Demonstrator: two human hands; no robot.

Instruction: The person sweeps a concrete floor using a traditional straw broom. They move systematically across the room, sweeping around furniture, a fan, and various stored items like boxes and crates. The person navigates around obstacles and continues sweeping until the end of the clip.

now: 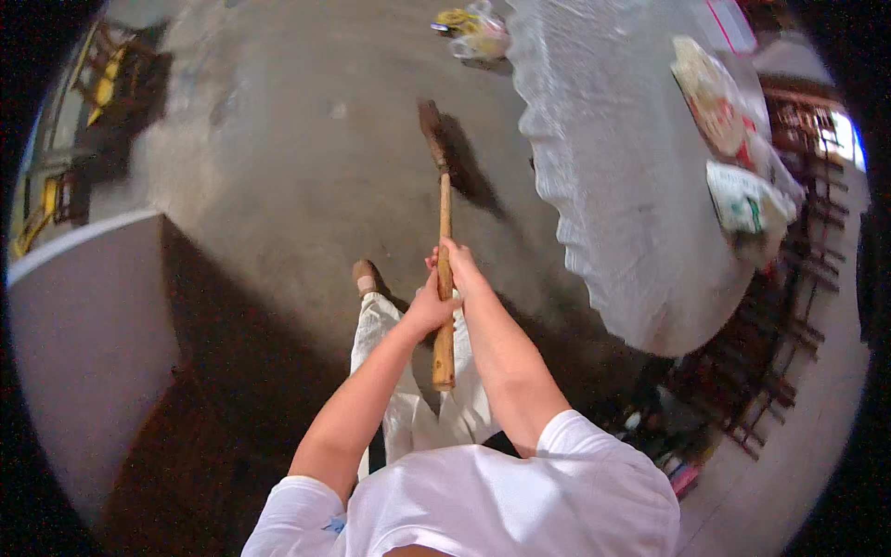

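Observation:
Both hands grip the pale wooden handle (445,213) of a long tool in front of my body. Its narrow, rusty brown head (431,130) points away from me, over the grey concrete floor; from this angle it looks like a shovel blade, but I cannot tell its exact kind. My left hand (432,304) is closed round the shaft on the nearer side. Just ahead of it, my right hand (455,261) wraps the shaft, with some fingers hidden. The thick butt end (444,371) sticks out toward my waist, between my legs.
To the right stands a long table under a translucent plastic cover (613,186), with bags (747,197) on it. Dark wooden furniture (780,343) lies beyond. A plastic bag (483,35) rests on the floor ahead. On the left is a low pale partition (93,316).

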